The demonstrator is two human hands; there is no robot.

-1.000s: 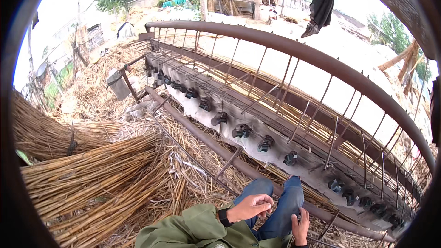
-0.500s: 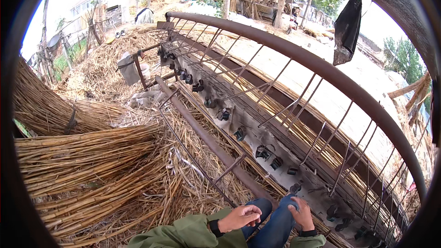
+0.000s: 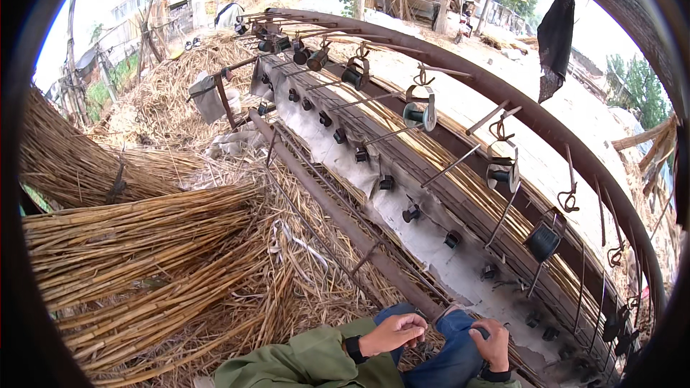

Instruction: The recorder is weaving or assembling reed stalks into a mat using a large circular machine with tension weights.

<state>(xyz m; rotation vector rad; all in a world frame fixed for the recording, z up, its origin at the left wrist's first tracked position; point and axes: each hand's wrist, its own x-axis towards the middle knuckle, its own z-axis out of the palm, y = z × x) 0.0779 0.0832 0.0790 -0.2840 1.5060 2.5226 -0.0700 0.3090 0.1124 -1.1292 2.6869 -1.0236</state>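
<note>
My left hand (image 3: 394, 335) is above my lap, its fingers curled toward the thumb. Whatever it may hold is hidden. My right hand (image 3: 493, 345) rests against my jeans-covered knee, fingers apart and bent. In front of my knees runs a long brown metal frame with rods, its top pipe (image 3: 471, 72) bowed in the picture. Dark wire spools hang along the far side, among them a large black spool (image 3: 543, 242) and a green-centred spool (image 3: 419, 115). A second row, with a small dark spool (image 3: 410, 213), lies along a pale sheet (image 3: 449, 264) on the near side.
Bundled reeds (image 3: 136, 251) lie at my left. Another reed layer (image 3: 460, 154) stretches along the frame. A lower pipe (image 3: 338, 233) crosses before my knees. Loose straw (image 3: 180, 86) covers the ground behind; black cloth (image 3: 557, 43) hangs at the upper right.
The rods have swung, and spools now hang along the far side near the top pipe, where bare rods showed before. The near row looks rearranged. Both my hands have shifted slightly right.
</note>
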